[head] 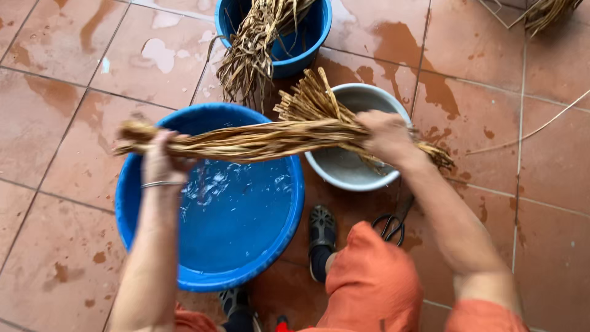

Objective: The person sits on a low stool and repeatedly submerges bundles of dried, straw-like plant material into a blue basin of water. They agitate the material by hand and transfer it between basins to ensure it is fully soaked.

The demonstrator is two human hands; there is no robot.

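Far left: wet terracotta tiled floor (49, 110), puddles and damp patches all over. Your left hand (161, 161) is clamped tight on one end of a long bundle of dried straw-coloured fibres (258, 140), fingers wrapped round it, a thin metal bangle (163, 183) on that wrist. The bundle runs level from your left hand across to your right, held above the big blue basin (132, 203); the basin sits on the floor under it, holding clear water with ripples and foam near the middle. Behind the basin, top centre, a smaller blue bucket (313, 37) has more dried fibres (249, 55) hanging out over its rim toward the basin.

Right of centre: your right hand (386, 136) is closed round the other end of the bundle, just above a pale grey bowl (344, 175). A second sheaf of cut stalks (307, 98) fans up from that grip over the bowl's far rim, and a frayed tuft sticks out past your wrist on the right. Below the bowl, black-handled scissors (392, 224) lie on the tiles, beside a dark sandal (322, 230) on your foot. Your orange trousers (369, 289) fill the bottom. Far right, a loose strand (534, 130) trails across the tiles; top right corner shows another fibre clump, partly cut off.
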